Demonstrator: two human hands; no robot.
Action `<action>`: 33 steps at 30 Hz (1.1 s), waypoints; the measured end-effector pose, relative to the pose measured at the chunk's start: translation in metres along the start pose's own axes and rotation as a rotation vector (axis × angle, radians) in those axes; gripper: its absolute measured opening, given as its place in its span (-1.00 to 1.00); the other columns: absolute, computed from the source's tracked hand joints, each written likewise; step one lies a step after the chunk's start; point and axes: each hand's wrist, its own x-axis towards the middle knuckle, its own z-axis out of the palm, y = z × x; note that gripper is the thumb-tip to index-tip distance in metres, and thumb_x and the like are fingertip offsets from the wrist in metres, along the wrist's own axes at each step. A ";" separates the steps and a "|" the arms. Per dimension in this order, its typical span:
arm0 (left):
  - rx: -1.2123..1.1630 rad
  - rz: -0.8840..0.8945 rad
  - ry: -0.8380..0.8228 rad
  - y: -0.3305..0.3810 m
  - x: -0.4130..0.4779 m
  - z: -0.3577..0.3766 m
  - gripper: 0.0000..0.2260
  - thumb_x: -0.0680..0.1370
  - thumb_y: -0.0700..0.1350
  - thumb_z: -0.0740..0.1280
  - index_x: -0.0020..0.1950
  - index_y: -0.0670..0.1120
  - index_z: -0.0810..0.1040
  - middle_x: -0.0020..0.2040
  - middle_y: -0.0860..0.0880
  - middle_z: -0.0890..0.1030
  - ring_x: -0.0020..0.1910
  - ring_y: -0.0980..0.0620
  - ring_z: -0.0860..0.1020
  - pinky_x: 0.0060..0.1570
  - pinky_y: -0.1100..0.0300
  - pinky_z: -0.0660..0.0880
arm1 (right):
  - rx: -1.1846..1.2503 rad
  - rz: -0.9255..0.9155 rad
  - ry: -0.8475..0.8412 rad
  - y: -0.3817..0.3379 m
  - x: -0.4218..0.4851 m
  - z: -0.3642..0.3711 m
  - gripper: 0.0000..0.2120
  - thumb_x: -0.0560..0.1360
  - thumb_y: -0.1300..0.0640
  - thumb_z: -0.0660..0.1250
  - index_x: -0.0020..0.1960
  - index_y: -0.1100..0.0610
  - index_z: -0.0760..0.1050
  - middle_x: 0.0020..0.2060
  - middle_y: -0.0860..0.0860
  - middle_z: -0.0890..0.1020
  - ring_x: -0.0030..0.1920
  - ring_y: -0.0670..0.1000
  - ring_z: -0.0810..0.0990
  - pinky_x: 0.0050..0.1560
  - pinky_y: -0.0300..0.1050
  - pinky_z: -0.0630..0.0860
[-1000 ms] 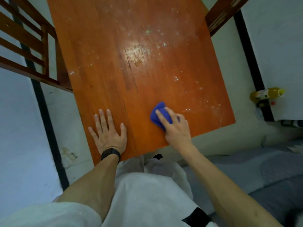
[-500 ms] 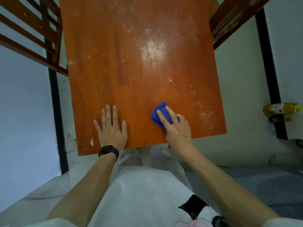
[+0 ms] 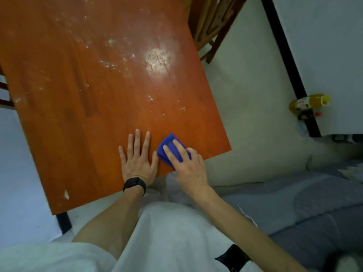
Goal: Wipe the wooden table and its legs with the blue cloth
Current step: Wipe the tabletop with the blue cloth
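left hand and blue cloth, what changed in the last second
The left hand slid right along the near edge of the wooden table, away from the chipped corner. Its thumb now almost touches the blue cloth. It stays flat. The right hand still holds the cloth down near that edge. The camera view also turned.

right hand [image 3: 189,169] holding blue cloth [image 3: 167,145], left hand [image 3: 138,162] flat
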 end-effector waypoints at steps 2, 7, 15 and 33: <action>0.011 -0.003 -0.005 0.000 -0.001 0.000 -0.41 0.60 0.25 -0.09 0.59 0.18 -0.18 0.61 0.08 -0.23 0.57 0.04 -0.25 0.51 -0.18 -0.23 | -0.017 0.113 0.032 0.035 -0.009 -0.004 -0.26 0.39 0.20 0.32 0.54 -0.06 0.24 0.50 0.08 0.32 0.15 0.20 0.44 0.07 0.05 0.44; 0.007 0.002 -0.009 0.002 0.000 0.000 -0.41 0.60 0.27 -0.10 0.59 0.19 -0.20 0.60 0.08 -0.24 0.57 0.03 -0.26 0.51 -0.16 -0.26 | 0.035 0.713 0.063 0.142 -0.032 -0.031 -0.27 0.43 0.28 0.36 0.55 0.07 0.21 0.48 0.21 0.31 0.29 0.29 0.44 0.23 0.13 0.35; -0.107 -0.085 0.008 -0.008 0.003 -0.013 -0.43 0.61 0.27 -0.15 0.58 0.19 -0.21 0.60 0.10 -0.21 0.57 0.08 -0.24 0.50 -0.11 -0.32 | 0.195 0.186 0.134 0.007 0.034 -0.021 -0.36 0.44 0.27 0.29 0.49 -0.01 0.34 0.47 0.10 0.36 0.12 0.20 0.45 0.10 0.05 0.43; -0.152 -0.265 0.107 -0.070 0.027 -0.025 -0.45 0.62 0.19 -0.13 0.58 0.18 -0.22 0.60 0.14 -0.20 0.57 0.11 -0.22 0.50 -0.09 -0.31 | -0.076 -0.186 0.053 0.007 0.121 0.001 -0.41 0.48 0.19 0.30 0.48 -0.12 0.35 0.46 0.08 0.39 0.17 0.24 0.45 0.00 0.11 0.46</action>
